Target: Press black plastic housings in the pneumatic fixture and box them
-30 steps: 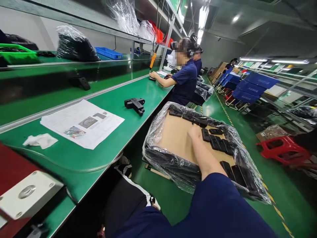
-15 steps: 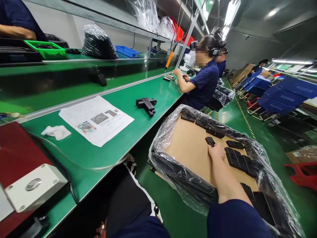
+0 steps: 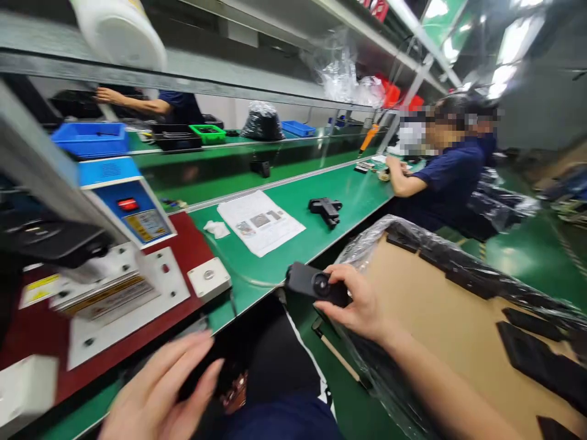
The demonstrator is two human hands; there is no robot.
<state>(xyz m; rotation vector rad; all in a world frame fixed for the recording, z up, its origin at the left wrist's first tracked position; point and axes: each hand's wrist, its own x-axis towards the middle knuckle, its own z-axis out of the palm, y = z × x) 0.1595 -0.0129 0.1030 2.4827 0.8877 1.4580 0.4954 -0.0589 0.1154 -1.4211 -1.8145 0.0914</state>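
Since half a second back our view has swung left along the bench and our right hand (image 3: 362,305) has come off the cardboard sheet, now carrying a black part (image 3: 314,284) out over the gap toward the green bench (image 3: 321,235).

Biggest thing near us: the plastic-lined box (image 3: 458,305) with its cardboard layer, just right of our right fingers, more black parts lying on it beyond the wrist. Left of those fingers runs the bench, with the red-topped press fixture (image 3: 114,287) above our left hand (image 3: 160,391).

Next, the printed sheet (image 3: 260,221) and a black assembly (image 3: 326,209), both well beyond our right fingertips, and a co-worker (image 3: 440,177) seated farther down the line.

Now the part itself: thumb on top, fingers wrapped under its right end, clamped on it. We judge it light, rigid moulded plastic, smooth enough to slip, with a round lens-like boss best left untouched; the edges are the place to grip.

Our left hand hangs open, fingers spread, holding nothing.
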